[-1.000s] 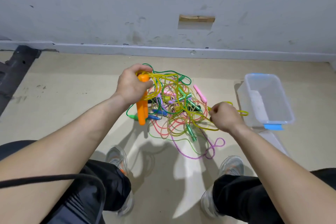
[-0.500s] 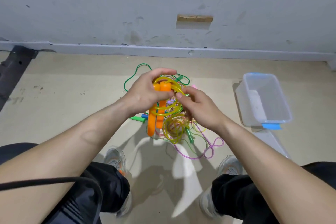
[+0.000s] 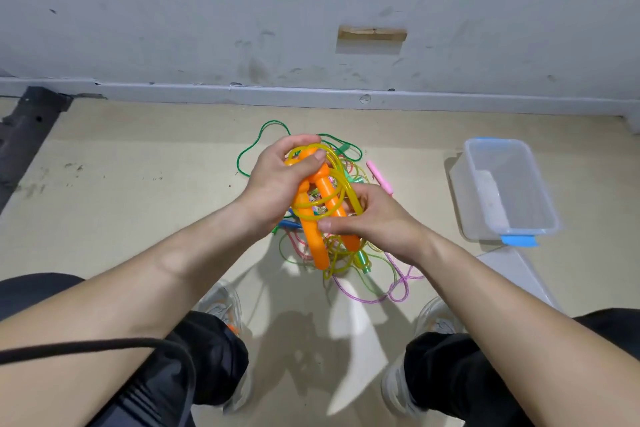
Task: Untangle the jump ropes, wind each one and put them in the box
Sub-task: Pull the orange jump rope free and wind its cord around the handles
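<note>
My left hand (image 3: 277, 180) grips the tops of two orange handles (image 3: 313, 236) of a jump rope, held above the floor. Its yellow cord (image 3: 330, 166) loops around the handles in several turns. My right hand (image 3: 377, 218) pinches that yellow cord against the handles from the right. Beneath both hands lies a tangled pile of ropes (image 3: 349, 260) in green, pink, purple and blue, largely hidden by my hands. A green loop (image 3: 247, 152) and a pink handle (image 3: 379, 177) stick out of it. The clear plastic box (image 3: 540, 204) with blue trim stands open on the floor to the right.
The grey wall and baseboard (image 3: 311, 94) run across the back. A dark mat (image 3: 24, 128) lies at the far left. My shoes (image 3: 221, 302) and knees are near the bottom. A pale flat lid (image 3: 519, 274) lies in front of the box.
My right hand came in from the right with the yellow cord and laid more turns around the orange handles. The handles have spread apart at the bottom.
</note>
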Demonstrator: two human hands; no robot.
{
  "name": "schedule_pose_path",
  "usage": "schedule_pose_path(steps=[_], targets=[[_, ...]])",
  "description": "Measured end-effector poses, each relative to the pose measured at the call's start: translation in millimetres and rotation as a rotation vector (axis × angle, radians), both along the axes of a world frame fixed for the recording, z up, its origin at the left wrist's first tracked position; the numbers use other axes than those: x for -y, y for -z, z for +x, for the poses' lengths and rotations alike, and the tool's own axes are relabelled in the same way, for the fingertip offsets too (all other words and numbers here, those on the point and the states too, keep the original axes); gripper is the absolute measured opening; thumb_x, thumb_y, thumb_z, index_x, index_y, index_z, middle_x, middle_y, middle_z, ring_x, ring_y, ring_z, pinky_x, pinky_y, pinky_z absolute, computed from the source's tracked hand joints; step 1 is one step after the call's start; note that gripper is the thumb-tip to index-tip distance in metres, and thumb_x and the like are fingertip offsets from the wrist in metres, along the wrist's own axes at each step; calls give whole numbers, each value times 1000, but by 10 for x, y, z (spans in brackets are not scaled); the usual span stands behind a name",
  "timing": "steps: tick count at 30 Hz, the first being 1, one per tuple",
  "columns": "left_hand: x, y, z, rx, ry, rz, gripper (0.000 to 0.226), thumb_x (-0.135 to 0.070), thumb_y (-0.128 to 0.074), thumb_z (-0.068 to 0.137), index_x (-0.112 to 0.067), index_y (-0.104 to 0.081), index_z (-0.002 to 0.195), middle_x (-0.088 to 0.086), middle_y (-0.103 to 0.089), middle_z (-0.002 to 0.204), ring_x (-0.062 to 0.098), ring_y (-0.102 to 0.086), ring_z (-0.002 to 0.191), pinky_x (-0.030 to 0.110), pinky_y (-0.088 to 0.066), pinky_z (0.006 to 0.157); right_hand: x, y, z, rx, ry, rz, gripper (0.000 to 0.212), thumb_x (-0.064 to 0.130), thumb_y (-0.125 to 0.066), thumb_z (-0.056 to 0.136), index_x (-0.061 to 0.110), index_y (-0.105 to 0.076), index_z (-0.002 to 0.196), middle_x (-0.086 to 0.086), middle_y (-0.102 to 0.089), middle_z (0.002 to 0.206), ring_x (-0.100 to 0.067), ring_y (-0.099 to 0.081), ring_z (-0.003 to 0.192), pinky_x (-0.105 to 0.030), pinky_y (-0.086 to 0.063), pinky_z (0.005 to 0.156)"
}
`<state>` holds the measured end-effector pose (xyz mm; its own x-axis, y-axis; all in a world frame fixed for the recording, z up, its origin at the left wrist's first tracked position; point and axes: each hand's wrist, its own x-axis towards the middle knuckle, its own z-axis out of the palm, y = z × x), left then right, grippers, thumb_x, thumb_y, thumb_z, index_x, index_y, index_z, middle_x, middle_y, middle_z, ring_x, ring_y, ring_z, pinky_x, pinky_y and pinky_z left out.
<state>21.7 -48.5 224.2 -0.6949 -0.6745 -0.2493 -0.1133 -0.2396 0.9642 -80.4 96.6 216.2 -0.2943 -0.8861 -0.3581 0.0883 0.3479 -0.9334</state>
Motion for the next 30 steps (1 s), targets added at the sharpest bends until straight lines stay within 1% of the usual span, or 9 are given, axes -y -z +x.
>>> schedule_pose_path(steps=[2,6,9,12,18,23,25,27,30], targets=[[-16,11,3,13,-8,-29,30,-27,-76,79,-25,-68,108,16,-72,107,23,-70,91,40,-58,86,4,10,-16,-35,-10,20,24,9,-84,78,14,-74,99,-18,-75,100,-22,-73,87,-43,-58,87],[-72,41,1,47,-10,-103,22,-20,-70,92,-25,-65,112,3,-69,104,13,-67,89,31,-55,80,8,4,-6,-4,36,-6,5,13,-71,89,16,-75,90,-14,-77,92,-20,-73,81,-33,-57,78],[-131,43,11,96,2,-187,25,-24,-70,93,-27,-60,116,-8,-66,101,0,-66,82,21,-53,72,14,-59,9,38,34,40,17,8,-62,94,18,-70,84,-7,-75,81,-9,-66,59,-24,-51,60],[-165,37,37,154,30,-278,22,-28,-68,94,-34,-56,111,-11,-66,95,0,-65,79,23,-54,75,24,-132,28,141,72,70,20,2,-56,94,16,-67,83,-15,-73,89,-1,-55,44,-16,-44,47],[-175,73,54,339,72,-532,20,-42,-60,96,-44,-51,114,-2,-58,112,11,-56,97,25,-40,85,40,-119,14,157,130,128,20,5,-59,92,18,-67,78,-9,-73,81,-2,-50,41,-22,-39,50],[-128,59,52,384,169,-689,27,-44,-55,98,-35,-49,122,-7,-60,103,19,-57,93,33,-44,81,58,-36,-13,81,175,162,21,10,-61,89,20,-63,71,2,-60,64,-8,-44,46,-27,-39,55],[-71,54,58,394,220,-684,30,-42,-57,97,-32,-50,124,-6,-61,102,18,-57,91,31,-42,78,57,-25,-66,-107,162,199,19,17,-61,85,17,-63,67,3,-53,62,-9,-43,51,-31,-35,61],[-30,55,73,417,252,-674,34,-39,-61,96,-29,-52,127,-5,-62,102,17,-58,90,30,-42,78,52,-54,-118,-232,134,212,24,35,-60,79,19,-61,61,-2,-47,65,-13,-41,57,-33,-32,63],[-13,63,69,442,256,-611,35,-40,-66,92,-28,-59,123,-4,-67,105,18,-63,96,34,-50,87,35,-78,-198,-162,173,168,49,52,-66,86,21,-56,49,6,-41,56,-10,-36,51,-28,-29,56]])
